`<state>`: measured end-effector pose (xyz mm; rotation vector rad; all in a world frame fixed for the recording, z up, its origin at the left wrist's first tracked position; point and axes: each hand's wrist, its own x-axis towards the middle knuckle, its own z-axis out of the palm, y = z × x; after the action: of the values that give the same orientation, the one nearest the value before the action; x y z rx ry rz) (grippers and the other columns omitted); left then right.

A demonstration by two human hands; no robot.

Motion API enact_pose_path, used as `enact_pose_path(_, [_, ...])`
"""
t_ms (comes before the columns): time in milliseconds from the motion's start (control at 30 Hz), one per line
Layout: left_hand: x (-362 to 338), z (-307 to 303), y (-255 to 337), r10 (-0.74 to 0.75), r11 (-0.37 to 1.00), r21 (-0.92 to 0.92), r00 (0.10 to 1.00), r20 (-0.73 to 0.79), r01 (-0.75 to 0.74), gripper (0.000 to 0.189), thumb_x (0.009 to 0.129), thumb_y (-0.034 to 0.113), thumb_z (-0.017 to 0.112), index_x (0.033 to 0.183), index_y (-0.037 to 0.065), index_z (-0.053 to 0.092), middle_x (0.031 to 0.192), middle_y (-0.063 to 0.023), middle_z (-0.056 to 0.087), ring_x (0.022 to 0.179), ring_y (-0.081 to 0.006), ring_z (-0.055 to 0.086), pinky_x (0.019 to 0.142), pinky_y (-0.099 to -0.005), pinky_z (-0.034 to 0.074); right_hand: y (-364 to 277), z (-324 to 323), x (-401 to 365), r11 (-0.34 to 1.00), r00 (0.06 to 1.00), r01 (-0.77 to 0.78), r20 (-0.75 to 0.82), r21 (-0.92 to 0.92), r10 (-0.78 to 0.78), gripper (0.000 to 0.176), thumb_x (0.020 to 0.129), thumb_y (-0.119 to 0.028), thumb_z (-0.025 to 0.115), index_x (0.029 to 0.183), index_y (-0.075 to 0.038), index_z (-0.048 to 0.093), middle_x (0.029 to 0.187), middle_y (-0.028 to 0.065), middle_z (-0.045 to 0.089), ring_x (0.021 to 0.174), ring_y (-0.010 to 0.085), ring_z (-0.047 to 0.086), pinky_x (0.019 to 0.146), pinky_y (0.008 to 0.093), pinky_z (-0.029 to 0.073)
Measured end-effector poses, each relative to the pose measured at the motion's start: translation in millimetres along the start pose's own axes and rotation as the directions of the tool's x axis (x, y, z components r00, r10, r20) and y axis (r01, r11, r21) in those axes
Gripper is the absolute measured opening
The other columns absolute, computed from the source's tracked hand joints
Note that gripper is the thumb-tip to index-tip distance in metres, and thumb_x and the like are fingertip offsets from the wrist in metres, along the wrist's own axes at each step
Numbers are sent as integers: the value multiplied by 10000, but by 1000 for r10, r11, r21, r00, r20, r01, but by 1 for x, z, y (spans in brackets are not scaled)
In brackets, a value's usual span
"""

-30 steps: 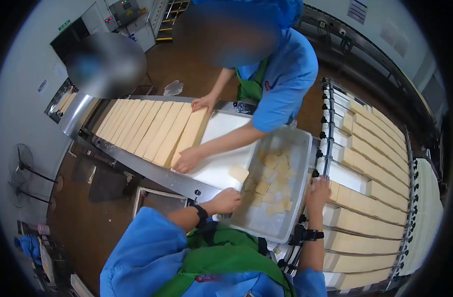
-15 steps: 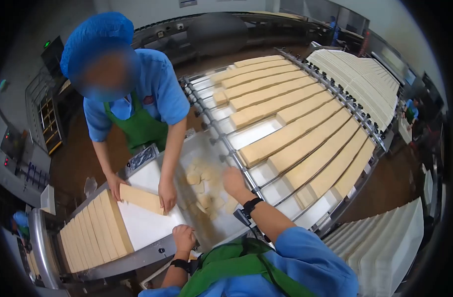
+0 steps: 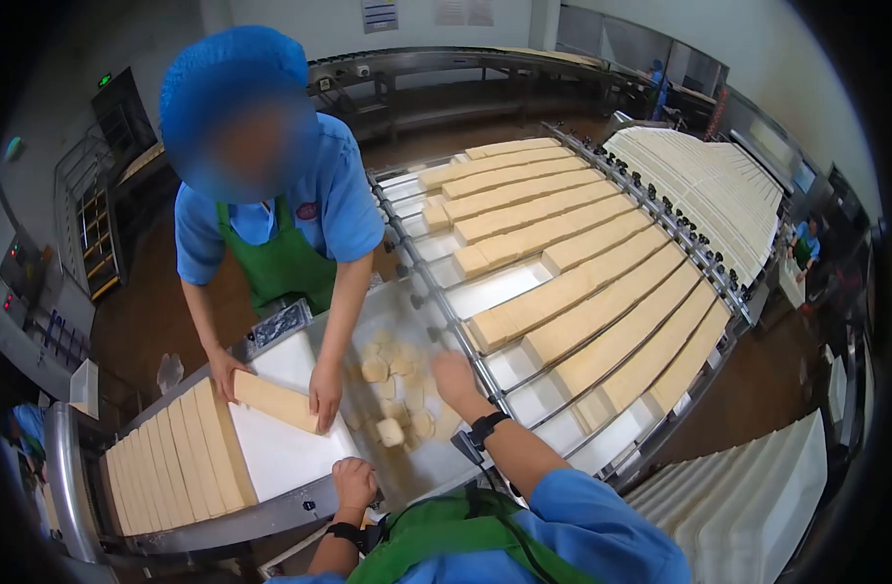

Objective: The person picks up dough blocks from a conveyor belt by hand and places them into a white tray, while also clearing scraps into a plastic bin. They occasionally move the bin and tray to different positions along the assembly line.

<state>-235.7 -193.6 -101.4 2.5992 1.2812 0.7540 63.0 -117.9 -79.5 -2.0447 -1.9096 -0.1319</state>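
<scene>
My left hand (image 3: 354, 483), its fingers curled, rests at the near edge of the white board (image 3: 282, 453). Over the tray of pale scraps (image 3: 391, 409) is my right hand (image 3: 453, 378), also curled, beside the metal rail of the rack (image 3: 463, 336). What either hand may hold is hidden. Long pale yellow slabs (image 3: 563, 292) lie in the rack's lanes to the right. Across the board, a co-worker's two hands hold a single slab (image 3: 276, 401) by its ends. Left of it, several slabs (image 3: 178, 457) lie side by side.
The co-worker (image 3: 280, 234), in a blue cap and green apron, stands across the board. Stacked white trays stand at the lower right (image 3: 748, 496), and more white trays (image 3: 689, 185) lie behind the rack. Another person (image 3: 806, 243) is at the far right.
The view has shifted slightly. The co-worker's slab sits a little lower and more tilted on the board. Both of my hands keep nearly the same places and remain curled.
</scene>
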Motion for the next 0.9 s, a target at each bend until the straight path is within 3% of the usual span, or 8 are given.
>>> enact_pose_path(233, [-1, 0, -1, -11, 1000, 0, 1000, 21, 11, 56, 645, 103, 593, 677, 127, 633, 740, -33, 571, 833, -230, 539, 790, -376, 373, -1, 0, -1, 997, 1000, 6, 23, -76, -5, 105, 752, -147, 563, 728, -82, 642, 843, 66, 568, 869, 250, 537, 771, 383, 428])
enact_pose_path(333, [1, -4, 2, -40, 999, -34, 998, 46, 42, 65, 652, 98, 592, 685, 124, 640, 746, -31, 575, 838, -226, 540, 790, -375, 374, -3, -6, 0, 999, 999, -35, 25, 34, 34, 173, 747, -245, 625, 733, -80, 675, 842, 66, 573, 863, 255, 533, 772, 386, 426])
enact_pose_path(433, [0, 1, -1, -27, 1000, -6, 999, 25, 27, 78, 657, 84, 586, 684, 129, 643, 746, -26, 576, 839, -221, 541, 793, -374, 371, -6, -13, 1, 1000, 1000, -2, 13, -7, 2, 339, 763, -397, 626, 718, -67, 686, 807, 90, 587, 826, 258, 553, 741, 377, 436])
enact_pose_path(900, [1, 1, -4, -10, 1000, 24, 1000, 30, 10, 41, 645, 99, 604, 659, 133, 622, 751, -18, 587, 829, -211, 543, 779, -372, 373, -9, -13, 2, 999, 997, -35, 71, 24, 34, 248, 742, -314, 664, 734, -68, 703, 840, 77, 579, 854, 267, 523, 765, 393, 421])
